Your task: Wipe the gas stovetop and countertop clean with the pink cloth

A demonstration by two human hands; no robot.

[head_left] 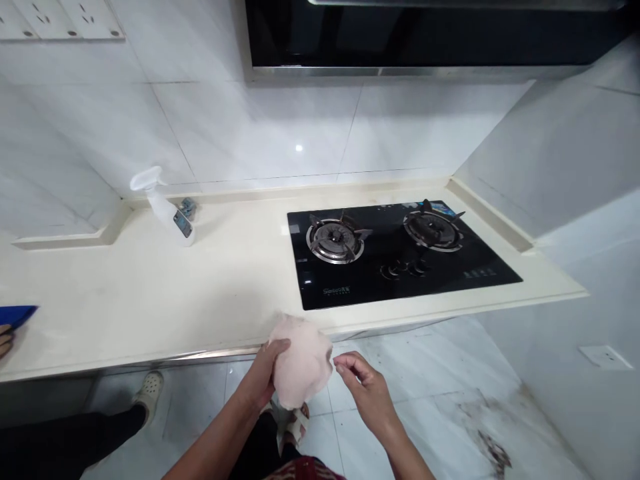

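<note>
A pale pink cloth (302, 360) hangs in front of the counter's front edge. My left hand (265, 373) is closed on its left side, thumb lying over the front. At the cloth's right edge, the thumb and fingers of my right hand (364, 387) are pinched together; the edge is curled there and the fingertips meet it. Left of the hob stands a white spray bottle (167, 212) with a dark label, and a small bluish packet (188, 207) lies behind it.
A black two-burner gas hob (370, 280) is set into the cream counter (215, 287), under a dark range hood (400, 37). At the far left, another person's hand (5, 340) is by a blue cloth (17, 315). That person's shoe (150, 390) shows on the floor.
</note>
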